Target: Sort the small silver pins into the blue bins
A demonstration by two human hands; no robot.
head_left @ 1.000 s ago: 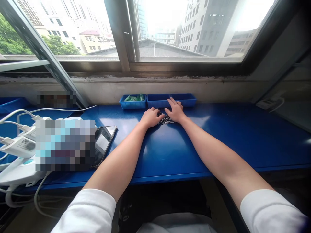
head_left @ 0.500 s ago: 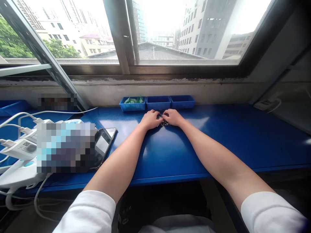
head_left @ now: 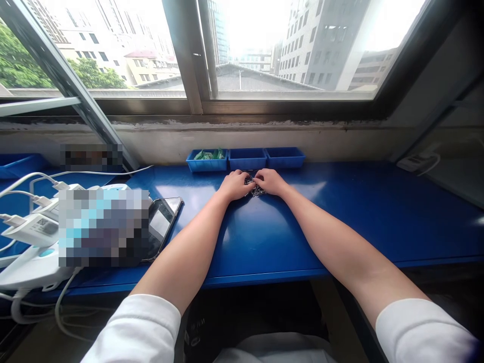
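A small pile of thin metal pieces (head_left: 257,191), silver and dark, perhaps screws, lies on the blue tabletop between my two hands. My left hand (head_left: 237,185) rests at the pile's left side with its fingers curled and closed onto it. From the right, my right hand (head_left: 269,180) reaches in, thumb and fingers bent together at the upper edge of the pile. Whatever sits between the fingertips is too small to make out, and both hands hide part of the pile.
Behind the hands stand three blue bins: the left bin (head_left: 207,165) with green plastic packets, the middle bin (head_left: 247,162) and the right bin (head_left: 285,161). At left lie a phone (head_left: 163,222) and a white power strip (head_left: 30,272) with chargers and cables. The blue table (head_left: 257,252) ends at its front edge.
Both hands stay at the pile with only slight finger movement. A little more of the metal pieces shows between them. The view has shifted slightly.
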